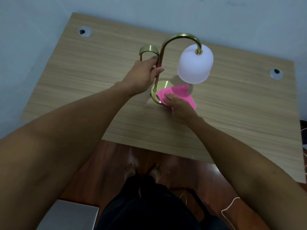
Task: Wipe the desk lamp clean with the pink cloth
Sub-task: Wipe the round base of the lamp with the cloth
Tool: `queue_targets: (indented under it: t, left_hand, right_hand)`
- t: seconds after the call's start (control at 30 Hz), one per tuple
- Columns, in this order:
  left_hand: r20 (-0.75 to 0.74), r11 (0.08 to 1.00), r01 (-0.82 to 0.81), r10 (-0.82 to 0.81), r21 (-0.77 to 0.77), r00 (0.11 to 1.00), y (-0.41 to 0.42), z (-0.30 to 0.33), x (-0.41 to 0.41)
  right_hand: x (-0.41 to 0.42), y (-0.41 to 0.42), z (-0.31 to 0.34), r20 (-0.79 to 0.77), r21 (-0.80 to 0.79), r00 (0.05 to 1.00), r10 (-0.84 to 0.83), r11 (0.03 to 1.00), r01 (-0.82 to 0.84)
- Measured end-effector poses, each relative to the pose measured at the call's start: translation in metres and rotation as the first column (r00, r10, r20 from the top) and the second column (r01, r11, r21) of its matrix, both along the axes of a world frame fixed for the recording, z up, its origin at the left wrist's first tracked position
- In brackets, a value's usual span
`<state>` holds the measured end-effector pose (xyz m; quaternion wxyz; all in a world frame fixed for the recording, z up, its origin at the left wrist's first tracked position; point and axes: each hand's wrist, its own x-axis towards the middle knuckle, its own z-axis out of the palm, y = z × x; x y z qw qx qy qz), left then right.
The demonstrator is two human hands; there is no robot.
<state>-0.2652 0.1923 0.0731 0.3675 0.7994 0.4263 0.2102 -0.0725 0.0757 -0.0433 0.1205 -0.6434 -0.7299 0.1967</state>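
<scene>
Reddish wooden floor point(103, 163) lies nearest, under the person's bare feet, with a light wood-grain desk point(83, 97) beyond it against a pale wall point(33, 22). On the desk, the right hand point(178, 105) presses the pink cloth point(176, 93) with curled fingers onto the round brass base of the desk lamp point(159, 85). Farther back, the left hand point(142, 73) grips the lamp's brass stem, and its white shade point(195, 63) hangs from the curved neck.
</scene>
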Motion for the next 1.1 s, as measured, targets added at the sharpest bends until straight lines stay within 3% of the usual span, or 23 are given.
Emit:
queue_targets:
  t: [0.17,0.3,0.43,0.63,0.8,0.87,0.97,1.1]
  left_hand:
    - [-0.003,1.0,0.006,-0.006,0.024,1.0,0.0,-0.002,0.003]
    - [0.01,0.999,-0.002,0.002,0.043,1.0,0.001,-0.002,0.003]
    - [-0.003,0.998,0.01,-0.01,0.06,1.0,-0.001,-0.002,0.003]
    - [-0.002,0.998,0.006,-0.006,0.067,1.0,0.0,-0.002,0.003]
    - [0.005,0.998,0.008,-0.009,0.058,1.0,0.001,-0.003,0.001]
    - [-0.012,0.997,0.002,-0.002,0.073,1.0,0.001,-0.002,0.001]
    - [-0.015,0.998,0.002,-0.001,0.066,1.0,0.001,-0.002,0.001]
    - [-0.027,0.998,0.001,0.001,0.069,1.0,0.0,-0.001,0.002]
  right_hand:
    - [-0.006,0.058,0.006,-0.035,-0.138,0.993,-0.109,0.985,0.103]
    - [-0.011,0.084,0.003,-0.212,-0.219,0.976,-0.05,0.976,0.002]
    - [0.002,0.097,0.013,-0.174,-0.283,0.985,-0.021,0.959,-0.03]
    - [-0.007,0.085,-0.004,-0.225,-0.162,0.973,0.057,0.982,-0.095]
    - [-0.045,0.035,-0.027,-0.116,0.141,0.981,-0.155,0.975,0.171]
    - [-0.058,0.018,-0.034,-0.151,0.174,0.963,-0.225,0.953,0.249]
    - [-0.048,0.024,-0.032,-0.094,0.254,0.986,-0.139,0.954,0.159]
    - [-0.045,0.049,-0.034,0.007,0.062,0.975,-0.224,0.973,0.223]
